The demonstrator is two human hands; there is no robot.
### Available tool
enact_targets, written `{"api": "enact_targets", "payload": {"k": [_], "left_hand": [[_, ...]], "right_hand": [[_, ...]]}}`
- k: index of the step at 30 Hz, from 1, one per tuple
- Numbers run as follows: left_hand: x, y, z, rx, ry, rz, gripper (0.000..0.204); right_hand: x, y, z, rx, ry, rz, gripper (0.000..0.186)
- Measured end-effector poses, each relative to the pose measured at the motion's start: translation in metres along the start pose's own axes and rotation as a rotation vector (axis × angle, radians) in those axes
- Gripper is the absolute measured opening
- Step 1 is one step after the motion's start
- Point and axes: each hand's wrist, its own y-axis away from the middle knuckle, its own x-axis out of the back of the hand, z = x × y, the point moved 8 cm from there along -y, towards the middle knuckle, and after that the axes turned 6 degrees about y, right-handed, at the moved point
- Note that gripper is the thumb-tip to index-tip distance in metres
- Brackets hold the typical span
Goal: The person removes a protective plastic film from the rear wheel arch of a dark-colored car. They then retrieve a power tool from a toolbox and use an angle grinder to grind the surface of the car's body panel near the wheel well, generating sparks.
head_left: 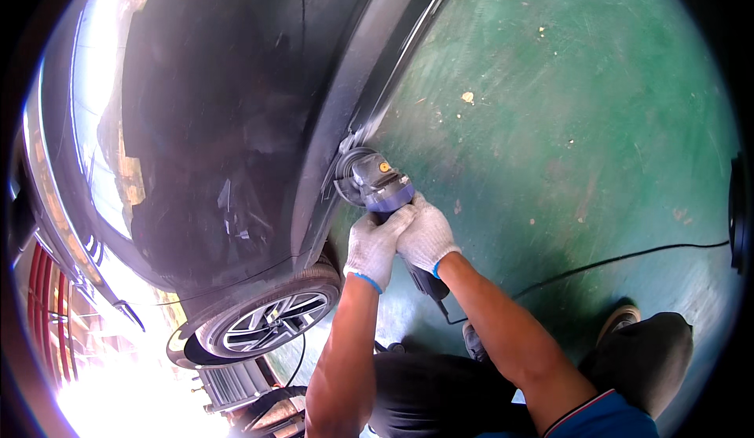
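Both my hands wear white knit gloves with blue cuffs and are wrapped around an angle grinder (385,183). My left hand (373,246) grips it just behind the head, on the left side. Close against it, my right hand (426,232) closes over the body from the right. The grinder's disc (351,173) meets the lower sill (318,175) of a dark car (228,116), where the edge looks scuffed and roughened. Below my hands the black rear end of the grinder (426,281) sticks out, partly covered by my right wrist.
A black power cord (597,264) runs across the green floor (581,108) to the right. The car's wheel (275,320) stands left of my forearms. A grey ribbed box (237,385) sits beneath it. My knee (644,363) is bent at the lower right.
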Motion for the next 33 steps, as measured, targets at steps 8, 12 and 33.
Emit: {"api": "enact_targets", "payload": {"k": [8,12,33], "left_hand": [[-0.008,-0.002,0.003,-0.003,0.077,-0.062,0.042],[-0.021,-0.015,0.006,-0.025,0.17,-0.166,0.045],[-0.007,-0.002,-0.015,0.02,0.265,0.07,0.042]], "right_hand": [[0.015,-0.002,-0.009,0.005,0.136,0.057,0.049],[0.03,-0.011,-0.009,-0.027,0.162,0.102,0.05],[0.023,-0.008,-0.018,0.069,0.299,-0.102,0.053]]}}
